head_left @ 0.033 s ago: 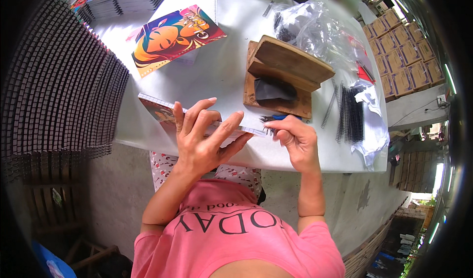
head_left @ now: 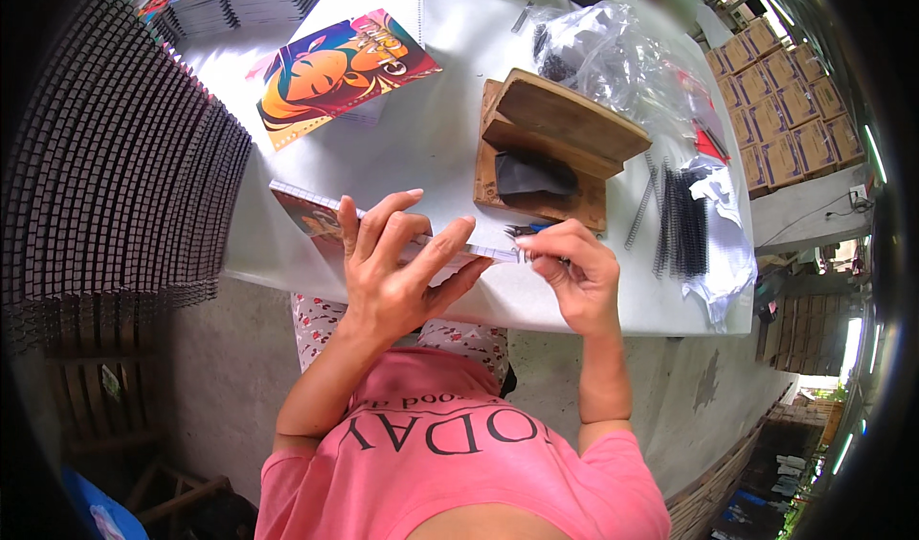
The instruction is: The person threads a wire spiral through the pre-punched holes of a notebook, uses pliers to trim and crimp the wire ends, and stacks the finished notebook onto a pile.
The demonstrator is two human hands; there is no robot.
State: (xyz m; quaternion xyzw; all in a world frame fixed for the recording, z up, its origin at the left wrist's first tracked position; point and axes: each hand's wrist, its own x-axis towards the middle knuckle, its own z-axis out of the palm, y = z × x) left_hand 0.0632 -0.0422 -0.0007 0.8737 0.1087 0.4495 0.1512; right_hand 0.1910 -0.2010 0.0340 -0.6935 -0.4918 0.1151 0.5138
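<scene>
A notebook (head_left: pixel 311 216) stands on its long edge at the table's front, its printed cover tilted. My left hand (head_left: pixel 392 262) grips it, fingers bent over the upper edge and thumb low on the near side. At the notebook's right end, my right hand (head_left: pixel 574 270) pinches the end of a dark spiral binding wire (head_left: pixel 522 254); fingertips partly hide it. Just behind those fingers lies a pair of pliers (head_left: pixel 522 230) with blue on the handles, largely covered by the hand. Farther off rests a colourful printed cover (head_left: pixel 335 76) on white sheets.
A wooden stand (head_left: pixel 565 123) holding a black pouch-like item (head_left: pixel 531 178) sits beyond my right hand. Loose black spiral wires (head_left: pixel 682 219) lie to the right, near clear plastic bags (head_left: pixel 613 56). Tall stacked spiral-bound notebooks (head_left: pixel 115 157) border the left side.
My right hand's fingers have shifted slightly to the right and up at the wire's end. My left hand and the notebook stay practically where they were.
</scene>
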